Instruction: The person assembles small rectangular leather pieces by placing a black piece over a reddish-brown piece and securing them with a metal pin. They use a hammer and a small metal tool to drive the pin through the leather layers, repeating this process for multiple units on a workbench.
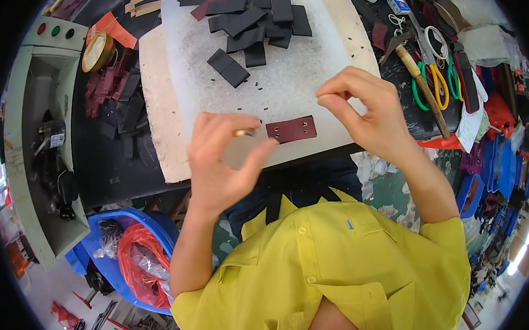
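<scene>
Head cam view, looking down at my bench. My left hand (220, 163) is curled around a small tool with a brass-coloured tip (244, 132), fingers closed on it, tip poking out just left of the dark red leather strip (291, 129). That strip lies flat near the front edge of the white cutting board (292, 78), and it has small slots punched near each end. My left thumb sits just under its left end, close to touching, though I honestly can't tell if it makes contact.

My right hand (361, 107) is up above the board's front right corner, fingertips pinched together like I'm holding something tiny. Whatever's in there is too small to see, so I can't say if there's anything in the pinch at all.

Toward the back edge of the board there's a pile of black leather pieces (256, 20), with one pair (228, 68) lying a bit apart, nearer the middle. Little black punched-out bits are scattered across the board between the pile and the strip.

Off the board's right side: a wooden-handled hammer (419, 74) and green and yellow scissors (436, 84). On the left side a round tin (97, 51), and down by the floor a blue bin (133, 259) with a red bag in it.
</scene>
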`<action>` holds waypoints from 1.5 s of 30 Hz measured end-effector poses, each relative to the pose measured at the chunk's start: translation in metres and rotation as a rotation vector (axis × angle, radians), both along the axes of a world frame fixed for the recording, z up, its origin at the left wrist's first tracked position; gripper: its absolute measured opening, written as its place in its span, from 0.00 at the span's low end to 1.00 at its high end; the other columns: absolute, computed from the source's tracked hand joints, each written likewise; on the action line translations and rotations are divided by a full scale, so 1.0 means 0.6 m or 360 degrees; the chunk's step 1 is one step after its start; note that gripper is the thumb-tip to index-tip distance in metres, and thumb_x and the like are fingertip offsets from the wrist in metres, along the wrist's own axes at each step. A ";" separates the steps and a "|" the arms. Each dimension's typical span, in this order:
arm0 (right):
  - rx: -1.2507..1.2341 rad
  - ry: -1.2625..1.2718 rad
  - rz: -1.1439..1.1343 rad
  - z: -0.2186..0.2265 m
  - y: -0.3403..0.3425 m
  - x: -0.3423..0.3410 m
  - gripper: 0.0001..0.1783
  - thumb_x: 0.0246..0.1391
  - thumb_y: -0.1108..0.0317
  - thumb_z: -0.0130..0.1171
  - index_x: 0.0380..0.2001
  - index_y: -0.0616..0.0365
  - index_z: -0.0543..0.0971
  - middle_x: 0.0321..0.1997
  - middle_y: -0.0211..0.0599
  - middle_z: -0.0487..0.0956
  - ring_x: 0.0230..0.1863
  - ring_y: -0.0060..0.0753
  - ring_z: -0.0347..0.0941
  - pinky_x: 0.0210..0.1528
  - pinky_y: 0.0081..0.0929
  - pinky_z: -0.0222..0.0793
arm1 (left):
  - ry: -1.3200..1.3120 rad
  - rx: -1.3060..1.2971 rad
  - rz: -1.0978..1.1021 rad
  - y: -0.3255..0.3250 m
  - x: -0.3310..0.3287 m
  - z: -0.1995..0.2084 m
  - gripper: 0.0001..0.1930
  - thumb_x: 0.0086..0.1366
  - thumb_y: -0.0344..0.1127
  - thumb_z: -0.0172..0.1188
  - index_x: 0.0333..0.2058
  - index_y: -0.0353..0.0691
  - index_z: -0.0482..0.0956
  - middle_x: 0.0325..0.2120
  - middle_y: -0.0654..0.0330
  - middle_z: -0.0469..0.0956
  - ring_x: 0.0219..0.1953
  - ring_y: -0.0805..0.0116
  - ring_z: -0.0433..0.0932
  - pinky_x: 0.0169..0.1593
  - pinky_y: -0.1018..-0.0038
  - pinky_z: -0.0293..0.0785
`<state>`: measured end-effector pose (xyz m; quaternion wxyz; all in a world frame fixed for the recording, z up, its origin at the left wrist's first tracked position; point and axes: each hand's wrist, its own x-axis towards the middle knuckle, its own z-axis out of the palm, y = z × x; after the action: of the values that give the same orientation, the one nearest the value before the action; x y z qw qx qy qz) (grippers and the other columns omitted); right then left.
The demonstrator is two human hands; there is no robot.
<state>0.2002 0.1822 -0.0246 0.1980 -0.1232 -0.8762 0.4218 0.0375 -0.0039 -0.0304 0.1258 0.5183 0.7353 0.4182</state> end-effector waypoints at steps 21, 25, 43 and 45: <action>0.0998 0.0011 -0.0320 -0.028 0.064 -0.002 0.09 0.46 0.72 0.71 0.32 0.58 0.83 0.32 0.34 0.79 0.34 0.39 0.76 0.37 0.32 0.73 | 0.0309 0.0076 -0.0195 0.010 0.024 -0.038 0.17 0.43 0.28 0.76 0.35 0.43 0.85 0.41 0.61 0.84 0.32 0.62 0.73 0.37 0.69 0.73; 0.0870 0.0107 -0.0303 -0.013 0.071 -0.028 0.07 0.49 0.70 0.69 0.32 0.58 0.83 0.32 0.35 0.80 0.35 0.40 0.76 0.37 0.32 0.73 | 0.0413 0.0248 -0.0037 -0.006 0.006 -0.040 0.16 0.42 0.25 0.73 0.34 0.41 0.84 0.38 0.59 0.84 0.31 0.60 0.75 0.37 0.68 0.74; 0.0860 0.0112 0.0035 -0.015 0.139 -0.209 0.09 0.52 0.69 0.67 0.37 0.59 0.82 0.28 0.35 0.79 0.37 0.40 0.75 0.40 0.37 0.70 | 0.0447 -0.0167 -0.0376 0.088 -0.181 0.000 0.13 0.53 0.25 0.68 0.40 0.38 0.83 0.47 0.62 0.83 0.42 0.59 0.74 0.48 0.67 0.72; 0.0594 0.0041 0.0030 0.002 0.127 -0.192 0.10 0.52 0.70 0.67 0.37 0.60 0.82 0.27 0.35 0.78 0.33 0.39 0.75 0.38 0.35 0.70 | 0.0578 -0.0233 -0.0339 0.080 -0.182 0.003 0.13 0.53 0.27 0.69 0.39 0.38 0.84 0.46 0.62 0.83 0.40 0.59 0.74 0.45 0.67 0.73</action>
<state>0.0848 0.2585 -0.0233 0.2246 -0.0707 -0.9377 0.2554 -0.0717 0.0438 -0.0286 0.0721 0.6494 0.7153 0.2478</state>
